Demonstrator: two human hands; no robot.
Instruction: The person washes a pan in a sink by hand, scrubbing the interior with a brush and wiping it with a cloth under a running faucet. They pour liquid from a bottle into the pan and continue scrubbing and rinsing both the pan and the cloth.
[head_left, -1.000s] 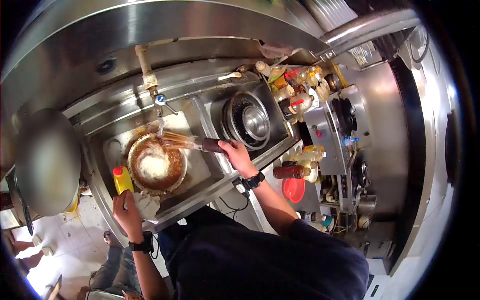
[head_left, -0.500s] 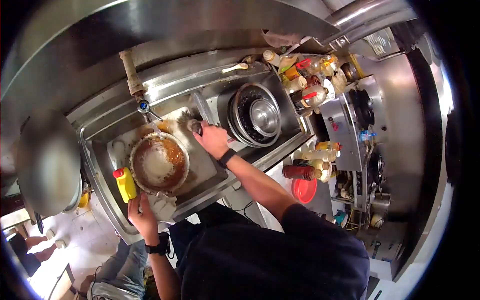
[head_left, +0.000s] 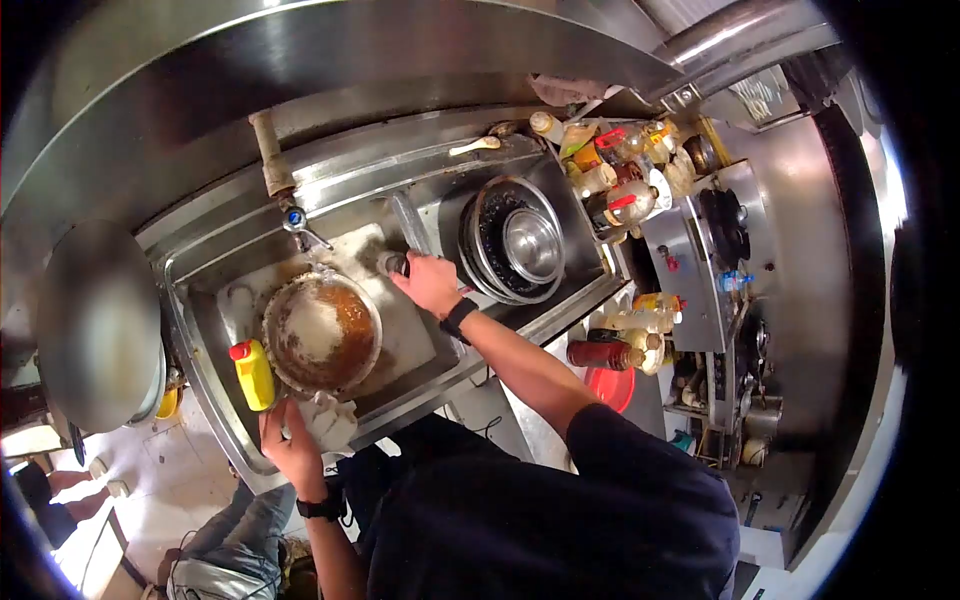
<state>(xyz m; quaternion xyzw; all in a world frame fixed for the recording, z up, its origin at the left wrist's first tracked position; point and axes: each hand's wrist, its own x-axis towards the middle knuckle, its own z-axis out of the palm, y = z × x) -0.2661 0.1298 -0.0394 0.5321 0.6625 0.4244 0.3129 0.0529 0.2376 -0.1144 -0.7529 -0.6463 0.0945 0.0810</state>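
Observation:
My right hand (head_left: 432, 285) is closed around the dark handle of a scrubbing brush (head_left: 390, 262), whose bristles point left over the sink's pale, soiled floor. To its left in the sink (head_left: 428, 362) rests a large round pan (head_left: 322, 333), coated with brown residue and whitish suds. My left hand (head_left: 291, 445) is at the near left corner of the sink, thumb and fingers apart. Just beyond its fingertips stands a yellow bottle with a red cap (head_left: 255, 376). A crumpled whitish cloth (head_left: 328, 420) lies beside that hand, by the pan's near rim.
Stacked metal bowls (head_left: 533, 246) sit in the right part of the sink. A faucet (head_left: 296, 220) reaches over the pan. Several bottles (head_left: 625, 205) crowd the right side, above a red basin (head_left: 610, 388). Another person's legs (head_left: 240, 530) show at lower left.
The brush in my right hand has shifted slightly, its bristles now blurred. My left hand has drawn a little back from the yellow bottle. The view has moved slightly.

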